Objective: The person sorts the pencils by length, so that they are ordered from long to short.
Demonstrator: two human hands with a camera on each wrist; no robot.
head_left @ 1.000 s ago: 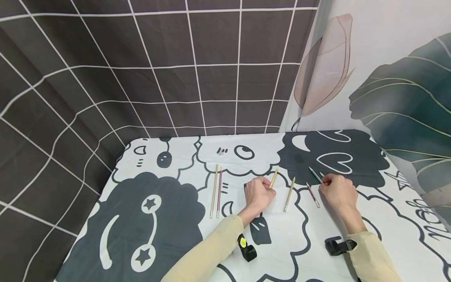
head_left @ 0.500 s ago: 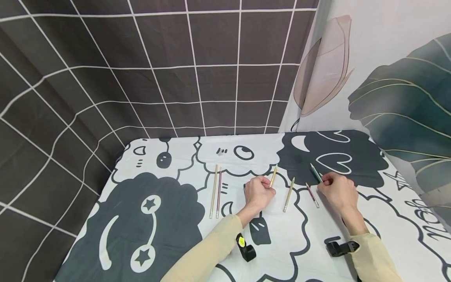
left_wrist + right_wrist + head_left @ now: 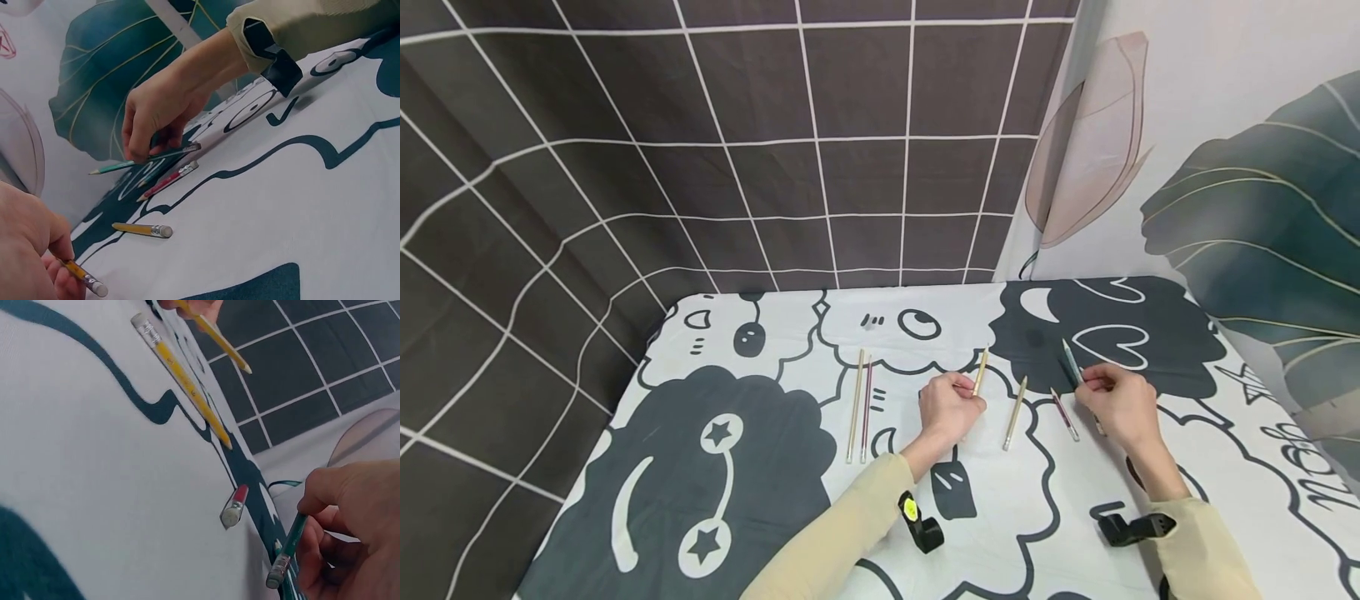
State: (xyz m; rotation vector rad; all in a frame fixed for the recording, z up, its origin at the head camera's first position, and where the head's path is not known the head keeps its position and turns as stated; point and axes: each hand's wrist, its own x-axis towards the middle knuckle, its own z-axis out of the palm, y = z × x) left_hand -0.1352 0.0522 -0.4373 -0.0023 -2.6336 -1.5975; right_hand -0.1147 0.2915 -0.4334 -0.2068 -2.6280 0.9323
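My left hand (image 3: pixel 951 408) pinches a yellow pencil (image 3: pixel 981 371), its sharpened end pointing away and up. My right hand (image 3: pixel 1120 407) holds a green pencil (image 3: pixel 1070 360) between thumb and fingers, tilted over the dark patch of the cloth. Below it, part of another green pencil (image 3: pixel 286 589) shows in the right wrist view. Between the hands lie a yellow pencil (image 3: pixel 1016 414) and a red pencil (image 3: pixel 1064 415), both with eraser ends towards me. Left of my left hand, a yellow pencil (image 3: pixel 855 406) and a red pencil (image 3: pixel 867 410) lie side by side.
A black-and-white cartoon cloth (image 3: pixel 775 517) covers the table. Behind it hangs a dark grid-patterned curtain (image 3: pixel 857 175). A leaf-print curtain (image 3: pixel 1262 192) hangs on the right. Black camera mounts (image 3: pixel 1123 529) sit on both wrists.
My right hand has lifted the green pencil off the cloth and tilted it more upright. My left hand has tipped its yellow pencil slightly more upright. The lying pencils have stayed put.
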